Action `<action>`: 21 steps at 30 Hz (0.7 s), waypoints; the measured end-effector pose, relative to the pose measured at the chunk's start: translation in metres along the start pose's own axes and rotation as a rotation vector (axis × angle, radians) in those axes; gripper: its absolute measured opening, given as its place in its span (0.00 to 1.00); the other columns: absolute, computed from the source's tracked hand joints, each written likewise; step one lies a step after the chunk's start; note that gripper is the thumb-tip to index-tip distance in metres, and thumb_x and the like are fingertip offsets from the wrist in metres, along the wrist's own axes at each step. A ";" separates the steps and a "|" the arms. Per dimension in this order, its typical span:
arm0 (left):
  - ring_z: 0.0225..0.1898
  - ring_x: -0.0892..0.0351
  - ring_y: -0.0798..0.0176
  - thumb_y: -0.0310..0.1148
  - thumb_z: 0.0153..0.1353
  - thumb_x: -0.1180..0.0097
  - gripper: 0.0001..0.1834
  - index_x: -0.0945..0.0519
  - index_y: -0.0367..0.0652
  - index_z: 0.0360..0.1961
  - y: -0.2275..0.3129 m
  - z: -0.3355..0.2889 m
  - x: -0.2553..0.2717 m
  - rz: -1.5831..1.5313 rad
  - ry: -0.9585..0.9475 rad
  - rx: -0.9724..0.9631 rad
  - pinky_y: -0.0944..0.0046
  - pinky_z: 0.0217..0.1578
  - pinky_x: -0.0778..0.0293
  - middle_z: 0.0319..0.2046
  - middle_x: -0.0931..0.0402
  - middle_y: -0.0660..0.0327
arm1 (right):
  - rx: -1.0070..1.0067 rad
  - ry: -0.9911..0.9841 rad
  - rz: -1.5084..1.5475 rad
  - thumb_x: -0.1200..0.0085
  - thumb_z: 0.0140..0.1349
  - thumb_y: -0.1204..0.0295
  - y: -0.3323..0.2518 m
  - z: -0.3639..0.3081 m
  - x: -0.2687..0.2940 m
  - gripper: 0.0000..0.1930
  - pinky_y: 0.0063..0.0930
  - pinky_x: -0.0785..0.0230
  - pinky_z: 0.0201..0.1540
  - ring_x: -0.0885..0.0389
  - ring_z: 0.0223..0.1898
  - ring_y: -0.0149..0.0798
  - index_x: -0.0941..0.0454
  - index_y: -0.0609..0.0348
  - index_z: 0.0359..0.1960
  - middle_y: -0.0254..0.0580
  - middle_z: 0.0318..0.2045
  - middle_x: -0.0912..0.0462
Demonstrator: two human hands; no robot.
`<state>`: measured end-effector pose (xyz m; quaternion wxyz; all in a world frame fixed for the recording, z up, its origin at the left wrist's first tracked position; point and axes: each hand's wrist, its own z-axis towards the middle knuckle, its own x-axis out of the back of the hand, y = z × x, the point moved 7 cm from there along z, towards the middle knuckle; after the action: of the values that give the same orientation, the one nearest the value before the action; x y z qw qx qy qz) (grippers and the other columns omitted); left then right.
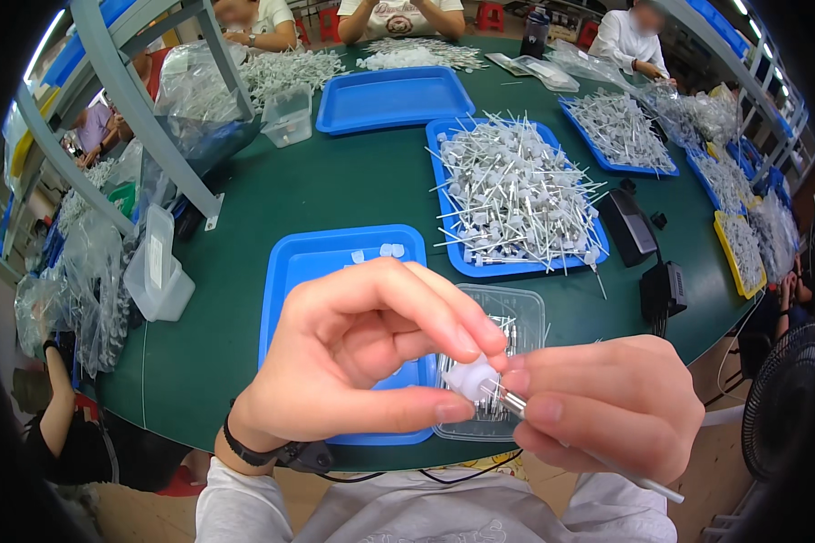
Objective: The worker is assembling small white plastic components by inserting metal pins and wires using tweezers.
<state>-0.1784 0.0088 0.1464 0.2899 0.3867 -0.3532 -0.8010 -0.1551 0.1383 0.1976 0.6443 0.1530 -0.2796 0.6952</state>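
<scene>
Just above a clear plastic box (pixel 538 317), my two hands meet. My left hand (pixel 335 348) pinches a translucent white plastic cap (pixel 467 378) between thumb and fingers. Closed round a thin rod with a shiny metal collar (pixel 513 402) is my right hand (pixel 616 403); the rod's pale end (pixel 659 490) sticks out below the palm. The collar end points into the cap, with thin pins showing at the joint. Whether they are fully joined I cannot tell. Thin metal pins lie in the clear box, partly hidden by my hands. Under my left hand, a blue tray (pixel 285 262) holds a few small white caps (pixel 391 250).
A blue tray (pixel 453 262) heaped with capped rods (pixel 516 190) stands ahead right. Farther back lies another blue tray (pixel 394 77). Black devices (pixel 629 226) stand on the right, a clear bin (pixel 160 281) and metal shelf legs (pixel 145 127) on the left. Other people work around the table.
</scene>
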 end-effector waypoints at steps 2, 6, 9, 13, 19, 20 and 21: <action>0.46 0.30 0.57 0.09 0.42 0.45 0.17 0.28 0.32 0.35 -0.001 0.000 0.000 0.006 -0.006 -0.018 0.58 0.48 0.31 0.39 0.30 0.49 | 0.002 0.012 -0.003 0.39 0.39 0.83 0.000 -0.001 0.000 0.19 0.25 0.26 0.22 0.20 0.25 0.44 0.32 0.68 0.35 0.52 0.27 0.23; 0.46 0.30 0.56 0.09 0.41 0.45 0.17 0.28 0.32 0.34 0.000 0.001 0.000 0.035 0.006 -0.053 0.58 0.47 0.30 0.39 0.30 0.48 | -0.032 0.005 -0.005 0.39 0.39 0.83 -0.001 0.000 0.000 0.20 0.27 0.26 0.22 0.20 0.25 0.44 0.32 0.69 0.36 0.51 0.27 0.23; 0.45 0.29 0.55 0.09 0.41 0.45 0.16 0.29 0.33 0.34 -0.001 0.001 0.001 0.035 0.024 -0.073 0.58 0.47 0.30 0.39 0.31 0.48 | -0.059 0.012 -0.006 0.39 0.39 0.84 0.000 -0.001 0.000 0.20 0.27 0.26 0.22 0.20 0.26 0.45 0.32 0.68 0.36 0.50 0.27 0.24; 0.45 0.29 0.55 0.09 0.41 0.44 0.16 0.29 0.33 0.33 -0.001 0.002 0.000 0.039 -0.012 -0.104 0.57 0.46 0.30 0.39 0.31 0.47 | -0.097 0.026 0.019 0.39 0.39 0.84 0.001 -0.003 0.000 0.20 0.27 0.26 0.23 0.20 0.27 0.45 0.31 0.68 0.36 0.49 0.28 0.24; 0.44 0.28 0.53 0.09 0.41 0.44 0.16 0.29 0.33 0.33 0.001 0.003 0.000 0.080 -0.040 -0.143 0.55 0.44 0.29 0.39 0.31 0.46 | -0.084 0.059 -0.068 0.38 0.39 0.82 -0.004 -0.003 0.001 0.18 0.25 0.27 0.21 0.20 0.26 0.44 0.30 0.67 0.34 0.48 0.27 0.23; 0.43 0.28 0.53 0.09 0.41 0.44 0.16 0.29 0.32 0.33 0.001 0.003 -0.001 0.073 -0.043 -0.139 0.55 0.44 0.29 0.39 0.31 0.46 | -0.070 0.061 -0.071 0.38 0.39 0.82 -0.005 -0.002 0.001 0.18 0.24 0.28 0.20 0.20 0.26 0.43 0.30 0.67 0.34 0.48 0.27 0.23; 0.43 0.28 0.52 0.10 0.41 0.44 0.16 0.29 0.32 0.33 0.001 0.003 -0.002 0.066 -0.047 -0.135 0.54 0.44 0.29 0.39 0.31 0.45 | -0.057 0.062 -0.075 0.38 0.39 0.82 -0.005 -0.001 0.002 0.18 0.24 0.28 0.20 0.20 0.26 0.43 0.30 0.67 0.34 0.47 0.26 0.23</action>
<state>-0.1798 0.0104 0.1492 0.3332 0.3357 -0.3174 -0.8219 -0.1502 0.1408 0.1985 0.6826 0.1233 -0.2731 0.6666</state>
